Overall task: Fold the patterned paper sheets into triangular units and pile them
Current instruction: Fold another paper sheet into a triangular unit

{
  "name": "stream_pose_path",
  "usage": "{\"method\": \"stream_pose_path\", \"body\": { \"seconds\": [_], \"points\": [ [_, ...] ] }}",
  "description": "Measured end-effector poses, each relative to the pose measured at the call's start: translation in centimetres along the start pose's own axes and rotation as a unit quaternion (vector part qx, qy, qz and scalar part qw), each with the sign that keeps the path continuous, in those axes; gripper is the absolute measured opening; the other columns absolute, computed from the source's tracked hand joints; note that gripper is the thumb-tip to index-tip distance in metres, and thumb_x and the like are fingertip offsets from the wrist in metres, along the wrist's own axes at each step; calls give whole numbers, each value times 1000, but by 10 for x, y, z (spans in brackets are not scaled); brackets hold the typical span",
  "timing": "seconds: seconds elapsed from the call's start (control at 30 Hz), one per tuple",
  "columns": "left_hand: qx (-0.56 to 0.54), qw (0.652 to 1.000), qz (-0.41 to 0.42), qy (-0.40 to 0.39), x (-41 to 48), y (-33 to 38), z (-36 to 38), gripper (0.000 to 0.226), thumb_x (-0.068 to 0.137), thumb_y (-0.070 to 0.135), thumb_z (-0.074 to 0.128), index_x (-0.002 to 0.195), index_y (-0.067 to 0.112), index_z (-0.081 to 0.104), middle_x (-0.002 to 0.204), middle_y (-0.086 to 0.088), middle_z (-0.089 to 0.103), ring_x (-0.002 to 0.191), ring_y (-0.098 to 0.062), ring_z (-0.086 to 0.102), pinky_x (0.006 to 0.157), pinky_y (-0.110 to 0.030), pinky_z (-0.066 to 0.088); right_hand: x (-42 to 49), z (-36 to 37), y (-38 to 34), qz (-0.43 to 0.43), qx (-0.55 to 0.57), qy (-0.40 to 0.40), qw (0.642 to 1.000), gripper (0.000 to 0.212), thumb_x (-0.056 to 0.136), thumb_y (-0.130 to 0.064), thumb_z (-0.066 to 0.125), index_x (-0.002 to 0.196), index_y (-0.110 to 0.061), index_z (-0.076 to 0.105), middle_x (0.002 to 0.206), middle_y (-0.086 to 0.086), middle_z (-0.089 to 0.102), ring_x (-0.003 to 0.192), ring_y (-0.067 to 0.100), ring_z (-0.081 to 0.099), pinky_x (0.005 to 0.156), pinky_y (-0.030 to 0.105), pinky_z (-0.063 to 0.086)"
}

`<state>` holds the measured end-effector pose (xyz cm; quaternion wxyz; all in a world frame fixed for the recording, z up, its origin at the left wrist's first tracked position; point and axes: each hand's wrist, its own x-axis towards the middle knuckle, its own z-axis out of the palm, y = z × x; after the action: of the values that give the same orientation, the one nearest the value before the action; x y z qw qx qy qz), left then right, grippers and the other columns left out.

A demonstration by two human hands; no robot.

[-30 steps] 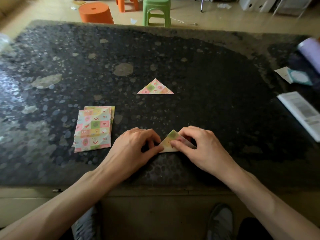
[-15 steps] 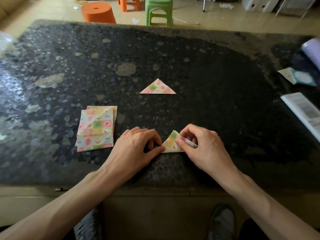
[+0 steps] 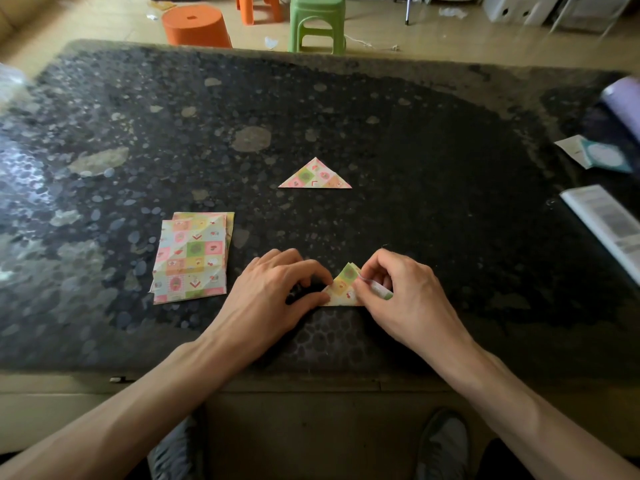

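Since a second ago our right hand (image 3: 405, 296) has curled tighter and lifted the right flap of the half-folded sheet (image 3: 343, 287), while our left hand (image 3: 273, 292) has stayed on the sheet's left corner.

We are working on a dark speckled table (image 3: 415, 133) that fills most of the view. Past its far edge an orange stool (image 3: 195, 26) and a green stool (image 3: 317, 22) stand on the floor. A white printed booklet (image 3: 606, 220) lies at the table's right edge, with a small teal and white card (image 3: 595, 155) just beyond it.

At near left sits the stack of patterned sheets (image 3: 192, 258), flat and slightly fanned. One finished triangle (image 3: 315, 174) lies flat in the middle of the table, its point toward the far side, well apart from the stack and from our hands.

The half-folded sheet rests close to the near edge, between our hands, already triangular in outline. Our left thumb and forefinger pinch its left corner against the table. Our right thumb and fingers pinch the raised flap. Our hands sit close together, joined only by the paper.
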<state>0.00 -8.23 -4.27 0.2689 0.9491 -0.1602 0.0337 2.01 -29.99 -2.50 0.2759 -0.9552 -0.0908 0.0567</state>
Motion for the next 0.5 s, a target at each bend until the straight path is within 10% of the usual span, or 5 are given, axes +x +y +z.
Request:
{"method": "stream_pose_path", "body": {
  "seconds": [0.5],
  "points": [
    [16,999,49,-1,0,-5,5,30,96,45,60,124,43,71,111,13,50,97,-10,49,83,-35,51,2,7,-2,4,-16,50,999,18,96,-40,69,85,-29,61,84,-15,54,77,3,55,61,13,39]
  ]
}}
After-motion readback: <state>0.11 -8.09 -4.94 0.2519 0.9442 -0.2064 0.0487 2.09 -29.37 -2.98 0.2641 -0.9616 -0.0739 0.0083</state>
